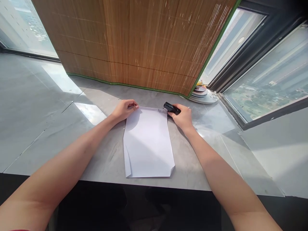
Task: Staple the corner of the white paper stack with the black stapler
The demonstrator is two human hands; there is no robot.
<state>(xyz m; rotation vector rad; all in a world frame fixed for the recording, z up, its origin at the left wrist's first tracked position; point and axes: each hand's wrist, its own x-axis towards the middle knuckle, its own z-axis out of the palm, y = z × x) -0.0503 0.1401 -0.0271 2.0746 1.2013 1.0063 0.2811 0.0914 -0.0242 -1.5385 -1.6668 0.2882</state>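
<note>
White paper sheets (pixel 149 141) lie on the grey ledge in front of me, with the lower left and lower right corners curled up. A small dark printed patch (pixel 162 111) shows at their top right corner. My left hand (pixel 125 109) pinches the top left corner of the paper between thumb and fingers. In my right hand (pixel 182 116) is a black stapler (pixel 171 108), held just beside the top right corner and pointing left. Whether its jaws touch the paper, I cannot tell.
A bamboo blind (pixel 134 41) with green edging hangs down to the ledge (pixel 101 166) behind the paper. Stacked round plate-like things (pixel 203 94) stand at the back right. Dark window frames (pixel 240 54) border the right side. The ledge's front edge lies close below the paper.
</note>
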